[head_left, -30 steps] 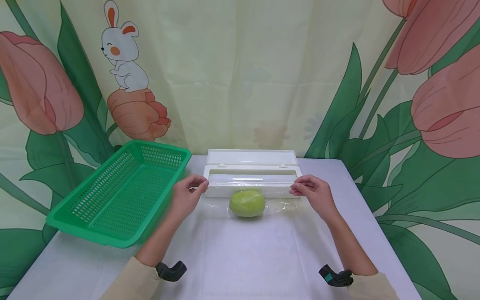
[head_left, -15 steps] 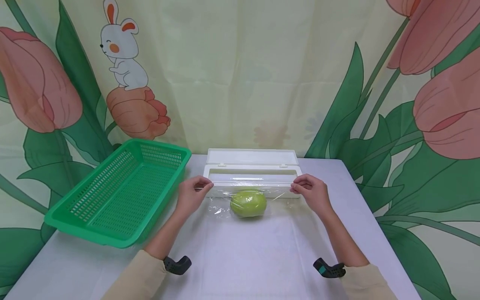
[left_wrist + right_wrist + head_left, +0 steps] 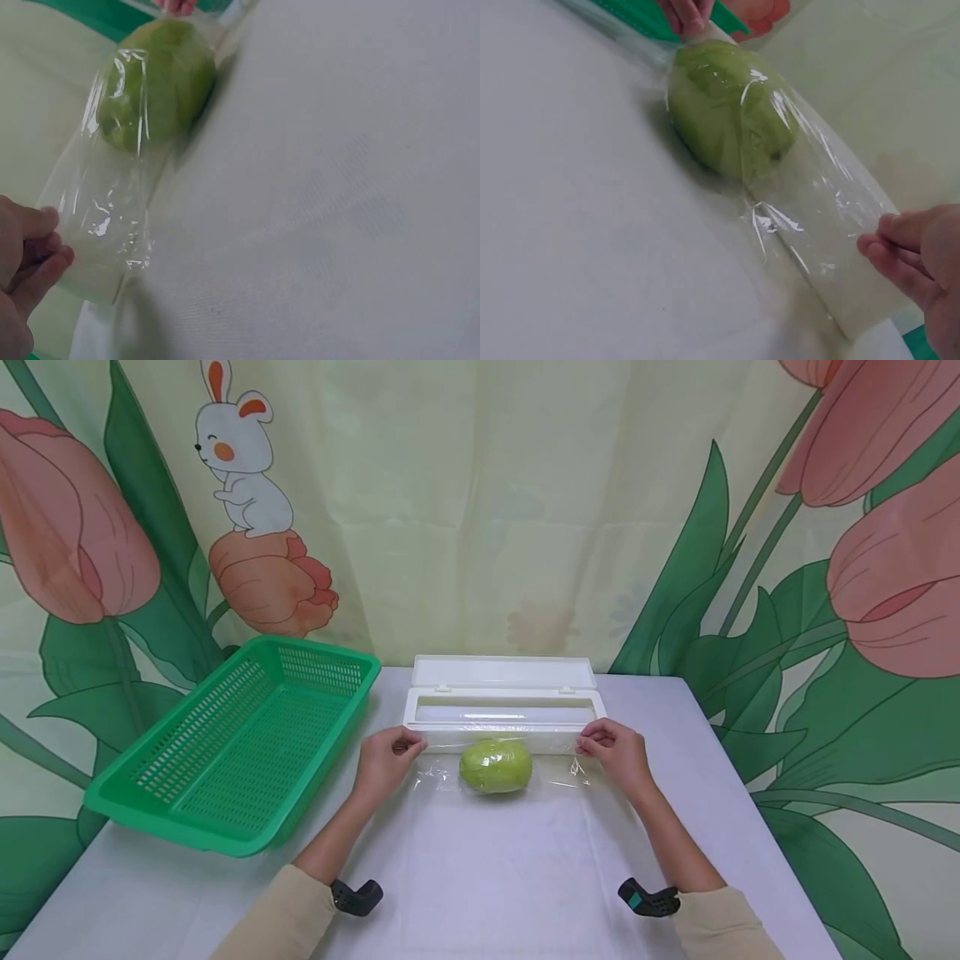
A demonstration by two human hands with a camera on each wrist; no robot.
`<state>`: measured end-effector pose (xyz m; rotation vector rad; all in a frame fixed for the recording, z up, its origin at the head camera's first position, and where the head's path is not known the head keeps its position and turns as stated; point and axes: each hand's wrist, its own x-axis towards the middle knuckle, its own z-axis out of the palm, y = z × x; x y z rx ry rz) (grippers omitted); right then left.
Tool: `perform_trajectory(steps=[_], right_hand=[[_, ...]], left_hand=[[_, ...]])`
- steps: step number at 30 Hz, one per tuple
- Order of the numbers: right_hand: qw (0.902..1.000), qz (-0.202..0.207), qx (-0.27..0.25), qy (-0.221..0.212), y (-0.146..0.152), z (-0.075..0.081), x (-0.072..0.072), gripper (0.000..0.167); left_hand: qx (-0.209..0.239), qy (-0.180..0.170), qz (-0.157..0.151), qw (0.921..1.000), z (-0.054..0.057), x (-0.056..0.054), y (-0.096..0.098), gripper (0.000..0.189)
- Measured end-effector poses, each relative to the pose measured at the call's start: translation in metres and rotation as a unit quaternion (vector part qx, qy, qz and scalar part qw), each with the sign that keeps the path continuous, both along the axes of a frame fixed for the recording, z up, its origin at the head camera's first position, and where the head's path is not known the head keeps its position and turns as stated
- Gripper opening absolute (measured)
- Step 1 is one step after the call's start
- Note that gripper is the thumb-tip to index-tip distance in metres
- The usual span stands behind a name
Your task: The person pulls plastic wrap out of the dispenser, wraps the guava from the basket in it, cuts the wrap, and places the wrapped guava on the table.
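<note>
A smooth green oval fruit (image 3: 495, 767) lies on the table before an opened white cling film box (image 3: 504, 742); its exact kind is unclear. Clear cling film (image 3: 101, 214) drapes over the fruit and spreads out to both sides. My left hand (image 3: 384, 767) pinches the film's left edge between thumb and fingers. On the opposite side, my right hand (image 3: 618, 758) pinches the right edge. Both wrist views show the film stretched from the fruit to the fingertips, with shiny creases. A roll (image 3: 495, 714) sits inside the box.
To the left stands a green plastic basket (image 3: 101, 797) with slotted sides. The box's lid (image 3: 502, 672) is tipped back near the patterned curtain (image 3: 540, 527). White cloth (image 3: 495, 877) covers the table.
Both hands have come slightly lower, toward me, with the film still pinched. The film, raised in front of the box half a second ago, now lies closer over the fruit.
</note>
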<state>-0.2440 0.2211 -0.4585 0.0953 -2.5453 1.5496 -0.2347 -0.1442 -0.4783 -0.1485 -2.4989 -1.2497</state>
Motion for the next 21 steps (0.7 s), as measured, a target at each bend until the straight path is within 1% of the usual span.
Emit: perform_trajectory(steps=[3,6,11,13,16,18,21], right_hand=[[1.0,0.0,0.004,0.002,-0.001,-0.005,0.0,0.013],[0.9999,-0.008,0.01,-0.002,-0.003,-0.011,0.0,0.013],[0.9998,-0.013,0.011,-0.012,-0.005,-0.025,0.002,0.011],[0.9998,-0.011,0.008,-0.016,-0.006,-0.03,0.002,0.01],[0.9997,-0.003,-0.006,-0.024,-0.005,-0.035,0.004,0.009],[0.9993,0.009,-0.017,-0.032,-0.004,-0.037,0.005,0.01],[0.9991,0.022,-0.01,-0.036,-0.001,-0.038,0.007,0.012]], left_hand=[[-0.021,0.002,0.003,0.9998,-0.004,0.0,0.0,0.005],[-0.033,-0.008,0.005,0.9994,-0.009,0.0,0.0,0.005],[-0.041,-0.026,0.008,0.9988,-0.016,0.0,0.002,0.007],[-0.04,-0.033,0.004,0.9986,-0.018,0.0,0.003,0.007],[-0.032,-0.049,-0.011,0.9982,-0.019,0.0,0.005,0.005],[-0.019,-0.061,-0.024,0.9977,-0.019,-0.001,0.006,0.004],[0.009,-0.081,-0.036,0.996,-0.018,0.0,0.005,0.004]])
